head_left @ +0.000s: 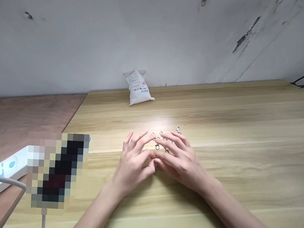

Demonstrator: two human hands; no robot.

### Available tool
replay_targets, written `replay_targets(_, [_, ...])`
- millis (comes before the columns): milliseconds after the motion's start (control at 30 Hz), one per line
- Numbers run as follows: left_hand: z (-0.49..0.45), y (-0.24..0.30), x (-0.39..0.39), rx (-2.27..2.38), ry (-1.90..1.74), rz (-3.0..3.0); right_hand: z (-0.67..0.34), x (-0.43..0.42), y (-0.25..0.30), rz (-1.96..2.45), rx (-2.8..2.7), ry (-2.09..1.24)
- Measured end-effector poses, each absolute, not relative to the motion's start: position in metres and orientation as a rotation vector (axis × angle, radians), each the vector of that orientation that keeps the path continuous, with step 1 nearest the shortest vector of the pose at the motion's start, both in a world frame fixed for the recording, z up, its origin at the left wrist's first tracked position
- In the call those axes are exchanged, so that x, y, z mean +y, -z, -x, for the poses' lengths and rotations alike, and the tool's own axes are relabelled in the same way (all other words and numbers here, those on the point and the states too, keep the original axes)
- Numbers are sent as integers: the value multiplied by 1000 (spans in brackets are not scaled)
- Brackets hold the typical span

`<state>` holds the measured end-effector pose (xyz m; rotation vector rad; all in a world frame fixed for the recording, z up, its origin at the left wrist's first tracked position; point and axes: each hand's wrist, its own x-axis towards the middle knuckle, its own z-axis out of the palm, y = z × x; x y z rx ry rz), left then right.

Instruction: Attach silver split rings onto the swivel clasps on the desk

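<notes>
Near the middle of the table, my left hand (136, 160) and my right hand (181, 159) meet at the fingertips. Thumb and index finger of each are pinched together on a small metal keychain (156, 167). A bit of it hangs below the pinch, and the fingers hide the rest. The other fingers of both hands are spread. Just beyond the fingertips lie several silver lobster clasps with rings (157, 145), partly covered by my right hand. One more clasp (178, 129) lies behind the right fingers.
A white plastic packet (140, 89) with a printed label stands at the back against the wall (171, 36). At the left are a pixelated dark device (59, 170) on a cable and a white power strip (9, 167). The wooden table (255, 139) borders a brownish surface (37, 114).
</notes>
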<state>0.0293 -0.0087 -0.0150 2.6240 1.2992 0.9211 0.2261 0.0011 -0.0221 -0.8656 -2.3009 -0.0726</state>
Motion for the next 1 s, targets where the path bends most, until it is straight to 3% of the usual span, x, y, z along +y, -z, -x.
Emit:
replay_targets(267, [-31, 18, -9, 1180, -1044, -2907, -229, -2, 19, 918, -2430, -180])
replay_targets(667, [-29, 14, -9, 1488, -937, -2763, -212, -6, 24, 910, -2309, 89])
replay_targets(1000, [-10, 9, 1, 1361, -658, -2761, -219, 0, 26, 1101, -2256, -137])
